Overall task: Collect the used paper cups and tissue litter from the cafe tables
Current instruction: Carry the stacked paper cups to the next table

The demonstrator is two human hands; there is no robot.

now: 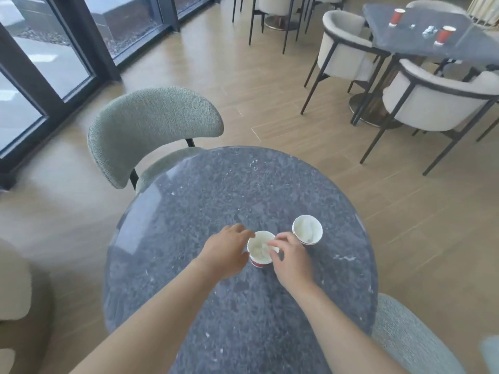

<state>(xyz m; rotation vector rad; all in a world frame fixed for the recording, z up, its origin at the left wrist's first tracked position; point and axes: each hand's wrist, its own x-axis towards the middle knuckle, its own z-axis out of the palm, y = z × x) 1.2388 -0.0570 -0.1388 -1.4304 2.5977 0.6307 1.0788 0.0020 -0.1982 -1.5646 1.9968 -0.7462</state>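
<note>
A round dark stone table fills the lower centre of the frame. Two paper cups stand upright on it, just right of centre and a little apart.

The near cup is white inside with a red wall, and it sits between the two hands. The left hand comes in from the lower left. Its fingers and thumb curve round the cup's left side, holding it at the rim. The right hand comes in from the lower right. Its fingertips pinch a white tissue over the cup's right rim, and part of the tissue lies inside the cup.

The second cup stands just up and right of the right hand, untouched. Something pale lies inside it, too blurred to name.

At the upper right stands a far table with a dark top. On it are a left red cup, a right red cup and a crumpled wrapper or tissue between them.

A green chair stands at the round table's upper left edge. White chairs ring the far table. Dark-framed windows fill the upper left.
</note>
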